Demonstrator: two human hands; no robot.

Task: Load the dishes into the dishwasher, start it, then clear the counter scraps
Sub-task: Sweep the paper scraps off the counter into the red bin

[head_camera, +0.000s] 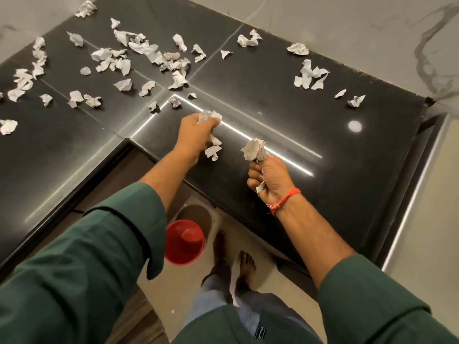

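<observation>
- Currently we have both hands over the black counter (285, 100), near its inner corner.
- Our left hand (196, 131) is closed around a wad of paper scraps (210, 117); more bits hang out below the fist (213, 151), just above the counter.
- Our right hand (264, 176) is fisted on its own bunch of scraps (253, 148), which sticks up past the thumb; one strip pokes out under the fingers (253, 175).
- Red thread band (285, 198) on our right wrist, green sleeves (82, 264) on both arms.
- Loose crumpled scraps (139, 55) litter the counter: dense on the far left and middle, a few clusters at far right (310, 75), two small pieces just beyond our left hand (175, 102).
- Near-right part of the counter is bare and shows light-strip reflections.
- Red bucket (185, 242) sits on the floor below the counter edge, just left of our bare feet (246, 266).
- Dishwasher: we can't tell where it is from this view.
</observation>
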